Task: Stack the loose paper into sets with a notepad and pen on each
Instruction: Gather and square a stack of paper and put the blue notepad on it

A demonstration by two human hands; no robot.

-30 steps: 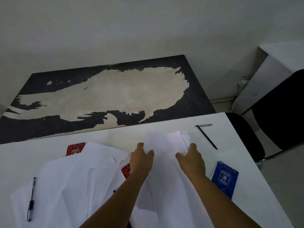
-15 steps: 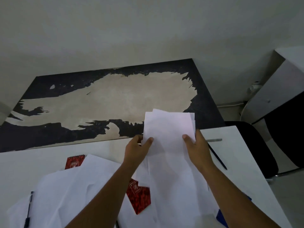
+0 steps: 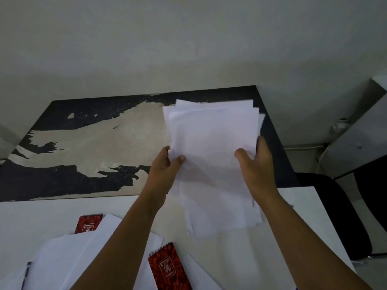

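Sheaf (image 3: 211, 155) held above surface (image 3: 52, 214) between hands, loose paper (image 3: 69, 256) lower left, one notepad (image 3: 89, 223) behind it, another (image 3: 168, 267) on it

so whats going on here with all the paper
A person holds a sheaf of white sheets up above the white table, the left hand and right hand each gripping a side edge. More loose paper still lies spread on the table, with two red notepads among it. No set is finished yet.

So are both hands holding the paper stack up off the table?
Yes, the left hand and right hand grip the paper stack by its sides, raised above the table.
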